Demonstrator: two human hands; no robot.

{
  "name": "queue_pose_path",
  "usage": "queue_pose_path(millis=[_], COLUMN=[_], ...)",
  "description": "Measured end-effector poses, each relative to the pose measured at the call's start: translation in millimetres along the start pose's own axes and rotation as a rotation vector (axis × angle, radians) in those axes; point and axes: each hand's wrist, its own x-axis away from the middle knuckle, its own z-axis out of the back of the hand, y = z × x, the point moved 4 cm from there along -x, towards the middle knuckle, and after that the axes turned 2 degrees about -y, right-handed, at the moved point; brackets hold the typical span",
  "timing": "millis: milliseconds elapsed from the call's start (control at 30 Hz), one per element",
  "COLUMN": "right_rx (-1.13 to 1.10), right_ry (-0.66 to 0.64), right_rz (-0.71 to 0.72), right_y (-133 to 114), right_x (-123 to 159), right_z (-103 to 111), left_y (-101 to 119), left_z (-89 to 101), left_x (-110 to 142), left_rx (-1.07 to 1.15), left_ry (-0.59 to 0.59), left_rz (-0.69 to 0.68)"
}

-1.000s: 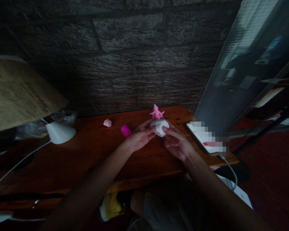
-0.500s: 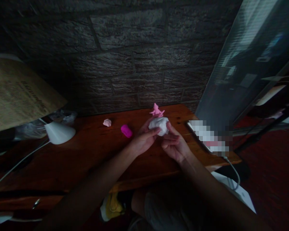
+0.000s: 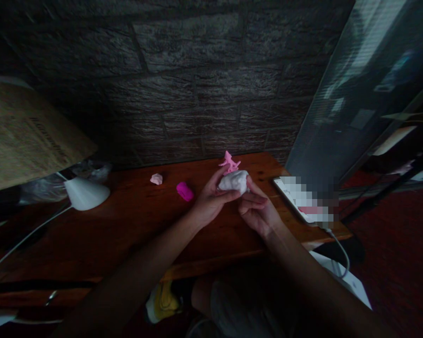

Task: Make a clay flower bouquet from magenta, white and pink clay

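A lump of white modelling clay (image 3: 234, 181) is held up over the wooden table (image 3: 134, 225) between both hands. My left hand (image 3: 213, 199) grips it from the left, thumb along its near side and fingers behind. From the right, my right hand (image 3: 256, 206) pinches the lump's end, its other fingers curled in below. Just behind the lump stands a small pink figure (image 3: 229, 161), its lower part partly hidden. Left of my left hand lies a magenta clay piece (image 3: 185, 191), with a pale pink clay lump (image 3: 156, 179) farther left.
A white phone or tablet (image 3: 292, 197), partly pixelated, lies at the table's right end with a cable (image 3: 341, 246) plugged in. At left are a white cone-shaped base (image 3: 86, 193), a plastic bag and a brown paper bag (image 3: 31, 136). A brick wall (image 3: 211, 84) rises behind.
The white clay looks longer and has turned slightly between the hands. My left thumb has shifted right along it, and my right hand has moved slightly right.
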Motion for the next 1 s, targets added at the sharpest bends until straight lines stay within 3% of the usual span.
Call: queue_pose_path(millis=[300,533,767,1000], right_rx=[-0.103,-0.158,-0.063,-0.075], right_ry=[0.037,0.025,-0.016,0.003], right_rz=[-0.083,-0.016,-0.110,-0.066], right_y=[6.4,-0.9,6.2,10.6], right_x=[2.5,3.4,1.1,-1.1], right_z=[-2.4,-4.1,-0.7,-4.9], left_y=[0.1,0.8,0.3,3.6], left_z=[9.1,3.5,13.4,9.3], left_x=[-4.8,-1.7,-5.5,-6.8], left_rx=[-0.001,0.086,0.168,0.209], left_ry=[0.052,-0.057,0.025,-0.018], left_rz=[-0.053,0.047,0.089,0.121])
